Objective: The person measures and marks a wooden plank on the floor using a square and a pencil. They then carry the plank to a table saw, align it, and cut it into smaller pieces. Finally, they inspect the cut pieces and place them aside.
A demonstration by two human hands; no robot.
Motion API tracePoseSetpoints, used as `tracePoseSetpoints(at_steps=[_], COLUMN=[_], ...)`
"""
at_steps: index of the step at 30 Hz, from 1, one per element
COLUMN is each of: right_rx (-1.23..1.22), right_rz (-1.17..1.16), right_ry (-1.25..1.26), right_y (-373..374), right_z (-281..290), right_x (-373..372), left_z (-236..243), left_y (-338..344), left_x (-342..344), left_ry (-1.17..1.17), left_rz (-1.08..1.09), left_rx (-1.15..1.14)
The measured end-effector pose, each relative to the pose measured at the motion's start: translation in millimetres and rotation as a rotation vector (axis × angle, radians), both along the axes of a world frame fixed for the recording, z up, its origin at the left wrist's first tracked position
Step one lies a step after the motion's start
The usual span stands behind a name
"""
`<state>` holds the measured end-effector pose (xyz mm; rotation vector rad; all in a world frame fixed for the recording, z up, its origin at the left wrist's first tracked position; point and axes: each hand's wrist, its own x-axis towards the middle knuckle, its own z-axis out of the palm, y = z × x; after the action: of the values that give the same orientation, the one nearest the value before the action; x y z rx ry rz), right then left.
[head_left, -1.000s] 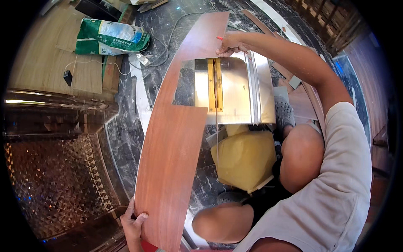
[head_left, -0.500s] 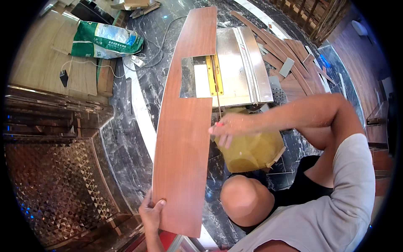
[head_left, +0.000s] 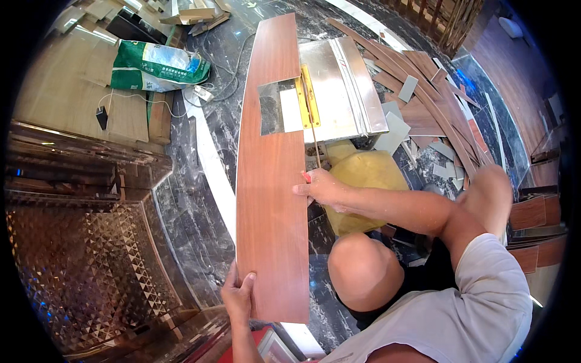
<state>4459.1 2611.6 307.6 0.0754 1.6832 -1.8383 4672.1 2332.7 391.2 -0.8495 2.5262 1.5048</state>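
A long reddish-brown wood-grain plank (head_left: 272, 230) with a rectangular notch in its right side lies lengthwise before me, its far part over the metal saw table (head_left: 342, 91). My left hand (head_left: 239, 293) grips its near left edge, thumb on top. At the right edge, just below the notch, my right hand (head_left: 324, 187) holds the plank with its thumb on the face; its other fingers are partly hidden. A small red object (head_left: 306, 177) shows at those fingers, its kind unclear. A thin brown strip (head_left: 317, 151) runs from the table's yellow slotted insert (head_left: 309, 103) toward that hand.
A yellow bag (head_left: 369, 181) sits below the saw table, near my knee. Plank offcuts (head_left: 423, 115) and grey pieces (head_left: 393, 132) litter the floor at right. A green-and-white sack (head_left: 157, 66) and a cable lie at far left. A patterned, mirrored panel (head_left: 91, 260) stands at near left.
The plank has straightened, its near end shifting right and slightly away from me with my left hand. My right hand has settled onto the plank's right edge.
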Motion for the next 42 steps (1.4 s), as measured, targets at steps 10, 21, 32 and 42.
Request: tracePoseSetpoints(at_steps=[10,21,32,42], right_rx=[-0.121,-0.062,-0.110,-0.080], right_rz=[-0.102,0.038,-0.051,0.050], right_ry=[-0.016,-0.085,-0.032,-0.035], right_y=[7,16,15,18], right_z=[-30,-14,-53,-60], right_x=[17,17,24,43], left_z=[-16,-23,-26,-39], left_y=[38,40,48,44], left_x=[16,23,26,52], left_ry=[-0.004,0.023,0.003,0.005], left_rz=[0.032,0.021,0.012,-0.004], left_rx=[-0.028,-0.051,-0.109,-0.203])
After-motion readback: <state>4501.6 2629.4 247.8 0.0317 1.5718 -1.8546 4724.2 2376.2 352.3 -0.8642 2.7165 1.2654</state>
